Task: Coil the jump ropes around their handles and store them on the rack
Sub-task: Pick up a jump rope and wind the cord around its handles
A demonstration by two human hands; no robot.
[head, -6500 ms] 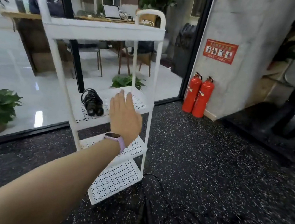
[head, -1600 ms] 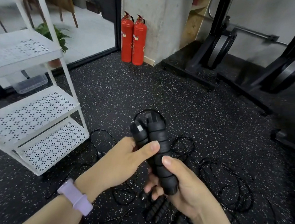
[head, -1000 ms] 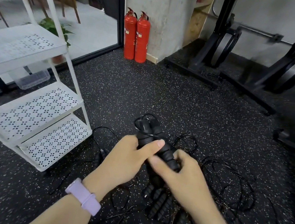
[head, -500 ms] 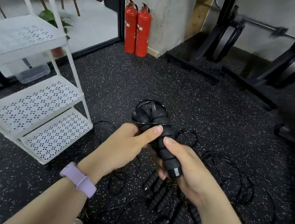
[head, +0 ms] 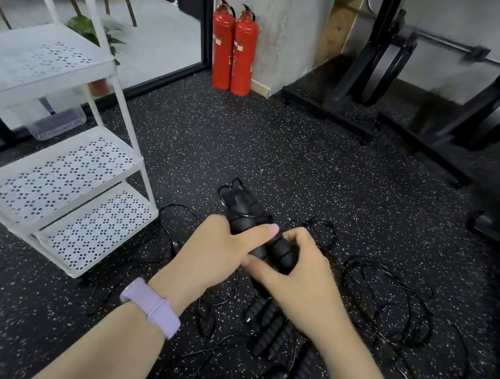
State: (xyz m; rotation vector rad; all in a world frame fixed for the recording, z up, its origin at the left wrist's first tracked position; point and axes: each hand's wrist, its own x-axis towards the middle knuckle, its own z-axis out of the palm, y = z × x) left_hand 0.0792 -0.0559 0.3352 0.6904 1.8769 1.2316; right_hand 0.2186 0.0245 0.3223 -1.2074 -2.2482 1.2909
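Both hands hold one pair of black ribbed jump-rope handles (head: 247, 212) side by side, with thin black cord looped round their upper end. My left hand (head: 219, 248) grips the handles from the left, thumb laid across them. My right hand (head: 297, 277) curls round their lower part from the right. Several more black handles (head: 272, 330) and loose tangled cords (head: 386, 300) lie on the floor below and to the right. The white perforated rack (head: 65, 173) stands at the left.
Two red fire extinguishers (head: 233, 48) stand against a concrete pillar at the back. Black gym equipment frames (head: 442, 96) fill the back right. A glass wall with a potted plant (head: 88, 31) lies behind the rack. The floor is black speckled rubber.
The handles have dropped lower and tilted flatter, and my right hand has slid up over them, its fingers now wrapped across their lower part. The left hand keeps its grip.
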